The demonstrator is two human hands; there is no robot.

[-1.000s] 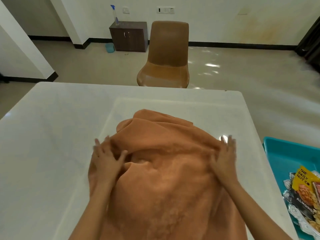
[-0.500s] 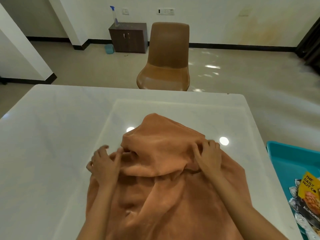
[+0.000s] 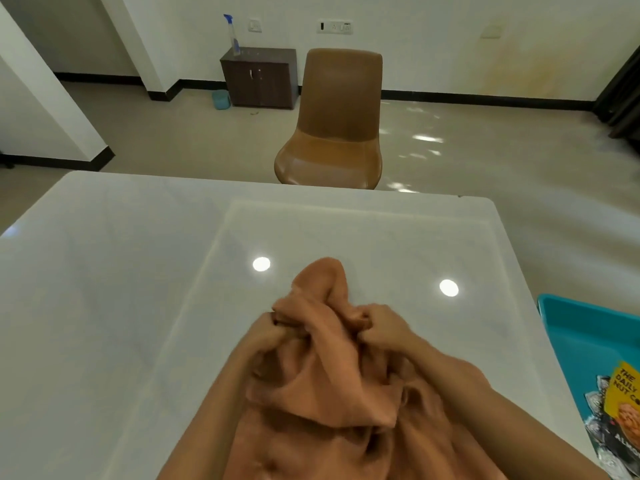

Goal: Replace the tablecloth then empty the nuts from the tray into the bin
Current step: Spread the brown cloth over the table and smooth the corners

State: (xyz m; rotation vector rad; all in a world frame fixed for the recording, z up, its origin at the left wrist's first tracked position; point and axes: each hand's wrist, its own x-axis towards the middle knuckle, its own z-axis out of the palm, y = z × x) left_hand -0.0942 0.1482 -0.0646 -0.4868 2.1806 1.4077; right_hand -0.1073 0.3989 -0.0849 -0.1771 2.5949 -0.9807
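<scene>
Gripping the orange tablecloth (image 3: 329, 393), both hands sit close together over the near-middle of the white desk (image 3: 121, 306). L hand (image 3: 265, 336): fingers (image 3: 278, 330) curled tight round a fold of the cloth, knuckles up. R hand (image 3: 386, 329): fingers (image 3: 367, 320) curled too, pinching a wad of the same cloth just beside the L one. Just beyond the hands a peak of fabric sticks up, tip folded over. Rest of the cloth is crumpled in a heap btwn the forearms & runs off the bottom of the view. Glossy desk top shows on the far side, L & R of it. Two round light reflections (image 3: 261, 264) sit on the desk top, one either side of the peak.

Teal tray (image 3: 585, 327) is at the R edge of the view, past the desk's R side; can't tell what it rests on. In its near end lies a yellow nut packet (image 3: 623, 393) marked "THE DAILY NUT CO", w/ silver-edged wrappers (image 3: 594, 403) around it, partly cut off by the frame.

Beyond the desk: brown chair (image 3: 337, 126) facing this way, close to the far edge. Against the back wall stands a dark cabinet (image 3: 259, 81) w/ a spray bottle (image 3: 233, 34) on top at its L end. A small teal tub (image 3: 221, 99) is on the floor just beside the cabinet's L side.
</scene>
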